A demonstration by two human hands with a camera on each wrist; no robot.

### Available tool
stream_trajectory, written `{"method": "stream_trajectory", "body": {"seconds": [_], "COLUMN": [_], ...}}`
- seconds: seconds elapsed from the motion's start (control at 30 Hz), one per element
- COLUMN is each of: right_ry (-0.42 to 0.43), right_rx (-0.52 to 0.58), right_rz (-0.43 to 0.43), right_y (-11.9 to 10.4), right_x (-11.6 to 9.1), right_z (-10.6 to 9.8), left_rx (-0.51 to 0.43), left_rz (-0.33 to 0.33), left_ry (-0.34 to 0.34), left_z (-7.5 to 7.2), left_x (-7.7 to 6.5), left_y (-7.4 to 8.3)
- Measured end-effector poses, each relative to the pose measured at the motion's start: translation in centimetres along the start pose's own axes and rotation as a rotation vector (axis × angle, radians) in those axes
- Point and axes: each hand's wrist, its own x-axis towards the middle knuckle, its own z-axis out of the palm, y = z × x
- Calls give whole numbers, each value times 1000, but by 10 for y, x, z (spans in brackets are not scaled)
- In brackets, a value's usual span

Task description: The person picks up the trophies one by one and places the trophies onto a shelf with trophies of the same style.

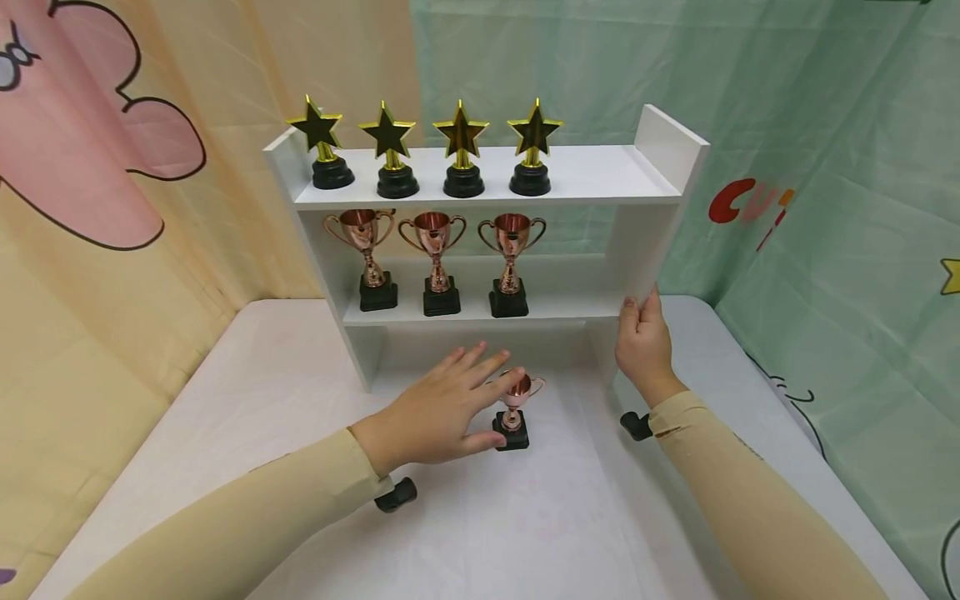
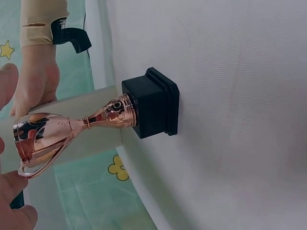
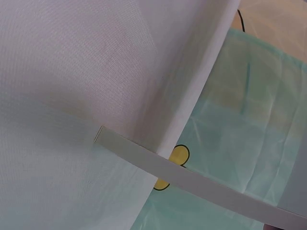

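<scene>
A small rose-gold trophy cup [image 1: 512, 430] with two handles and a black square base stands on the white table in front of the shelf unit. Over and beside it reaches my left hand [image 1: 438, 408], fingers spread and fairly straight. In the left wrist view the fingers and thumb lie around the bowl of that trophy cup [image 2: 50, 134], which shows a gap from them. My right hand [image 1: 647, 350] grips the right side panel of the white shelf unit [image 1: 592, 173], thumb toward the front. Just a sliver of that hand [image 3: 272, 227] enters the right wrist view.
Several gold star trophies [image 1: 461, 158] with black round bases line the top shelf. Three matching rose-gold cups [image 1: 438, 287] stand on the middle shelf. Patterned curtains [image 1: 810, 133] hang behind the white table [image 1: 480, 533].
</scene>
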Motion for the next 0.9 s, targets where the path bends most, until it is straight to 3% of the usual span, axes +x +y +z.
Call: {"method": "stream_trajectory", "body": {"seconds": [0.27, 0.9], "right_ry": [7, 20], "right_rx": [5, 4], "right_rz": [-7, -7], "right_y": [-1, 3], "right_x": [-1, 0], "right_z": [0, 1], "left_rx": [-6, -118], "left_rz": [-6, -32], "left_ry": [-1, -1], "left_z": [5, 21], "left_x": [5, 15], "left_y": [-2, -4]}}
